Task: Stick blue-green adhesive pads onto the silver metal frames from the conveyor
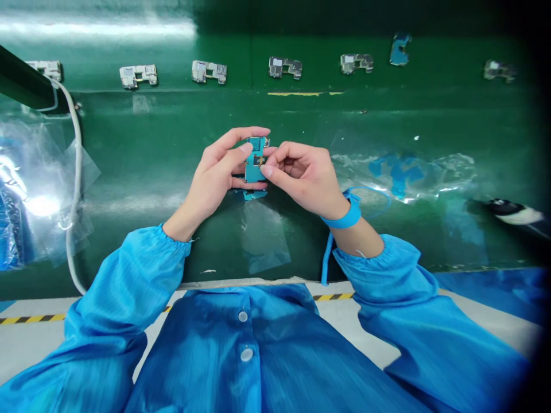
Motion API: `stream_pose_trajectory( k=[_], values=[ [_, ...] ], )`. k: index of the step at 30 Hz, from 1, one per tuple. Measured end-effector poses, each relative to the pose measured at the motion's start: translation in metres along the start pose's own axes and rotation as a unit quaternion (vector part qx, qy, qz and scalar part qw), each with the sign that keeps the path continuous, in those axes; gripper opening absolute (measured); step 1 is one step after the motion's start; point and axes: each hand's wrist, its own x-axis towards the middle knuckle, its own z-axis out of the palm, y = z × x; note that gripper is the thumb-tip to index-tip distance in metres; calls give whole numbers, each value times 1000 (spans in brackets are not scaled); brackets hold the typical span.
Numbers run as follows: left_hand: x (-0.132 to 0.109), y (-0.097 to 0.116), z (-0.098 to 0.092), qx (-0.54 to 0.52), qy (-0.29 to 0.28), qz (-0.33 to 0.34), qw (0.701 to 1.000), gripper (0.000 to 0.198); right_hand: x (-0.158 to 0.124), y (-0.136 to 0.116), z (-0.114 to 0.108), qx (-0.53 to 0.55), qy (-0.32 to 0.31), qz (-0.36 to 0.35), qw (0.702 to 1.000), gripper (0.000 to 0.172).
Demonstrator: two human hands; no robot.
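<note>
My left hand [217, 163] grips a blue-green circuit board [253, 172] upright by its edges, the thumb on its face and the fingers spread round it. At the board's right edge, near a small cut-out with a gold-coloured part, the thumb and index finger of my right hand [301, 172] are pinched together. Whatever lies between those fingertips is too small to make out. Just below the held board, another blue-green piece [255, 195] shows, partly hidden by my left fingers. A blue wrist strap [346, 213] with a coiled cord is on my right wrist.
Several circuit boards [209, 72] lie in a row along the far side of the green bench [172, 126]; one blue board [400, 49] shows its other face. Clear plastic bags [47, 189] and a white cable [77, 172] are at left. Another plastic bag [447, 166] and a black-and-white object [516, 212] are at right.
</note>
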Motion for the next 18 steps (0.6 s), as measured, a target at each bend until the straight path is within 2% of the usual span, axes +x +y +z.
stream_pose_trajectory(
  k=[6, 14, 18],
  values=[
    [0, -4, 0, -2, -8, 4, 1000, 56, 0, -2, -1, 3, 3, 0, 1000, 46],
    [1, -9, -3, -4, -18, 18, 1000, 57, 1, -2, -1, 19, -5, -5, 1000, 32],
    [2, -10, -4, 3, -12, 15, 1000, 58, 1, -2, -1, 21, -10, -4, 1000, 32]
  ],
)
